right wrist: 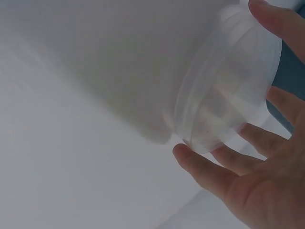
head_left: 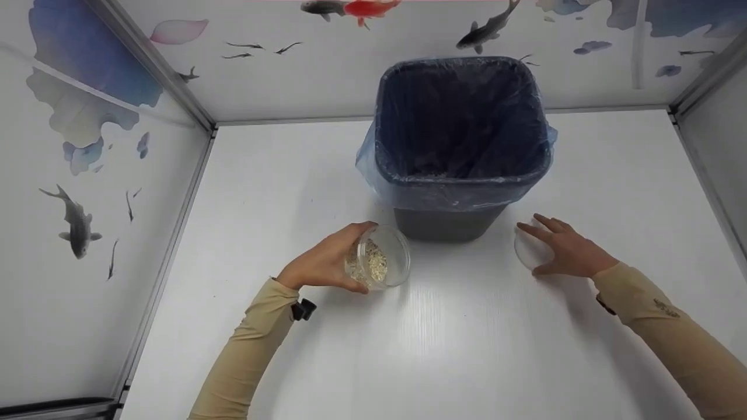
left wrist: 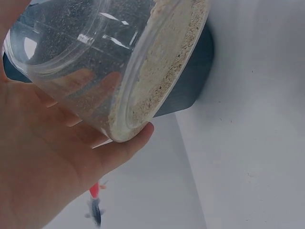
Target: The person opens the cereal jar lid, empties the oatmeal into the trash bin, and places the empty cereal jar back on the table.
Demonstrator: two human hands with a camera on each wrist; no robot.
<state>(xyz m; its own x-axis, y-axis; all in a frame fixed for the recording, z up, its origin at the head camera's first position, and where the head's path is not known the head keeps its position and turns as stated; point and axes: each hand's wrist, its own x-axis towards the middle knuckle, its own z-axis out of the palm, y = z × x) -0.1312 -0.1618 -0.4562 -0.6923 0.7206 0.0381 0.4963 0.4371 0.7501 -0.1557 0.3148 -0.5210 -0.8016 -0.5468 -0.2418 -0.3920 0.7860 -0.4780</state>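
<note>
My left hand (head_left: 327, 261) grips a clear plastic jar (head_left: 398, 252) by its side, fingers and thumb wrapped round it. The jar is uncapped and tilted, its mouth facing right in the head view. Pale flaky bits (head_left: 376, 262) lie inside, and in the left wrist view they are gathered over the jar's base (left wrist: 167, 67). Over to the right, my right hand (head_left: 572, 251) holds a round translucent lid (head_left: 530, 251) by its edge. In the right wrist view, thumb and fingers spread round the rim of that lid (right wrist: 224, 100), slightly above the white surface.
A dark grey bin (head_left: 449, 224) lined with a blue plastic bag (head_left: 367, 157) stands just beyond the hands, between them. White panels with painted fish (head_left: 79, 224) enclose the white table (head_left: 432, 361) at the left and back. Tiny specks dot the table.
</note>
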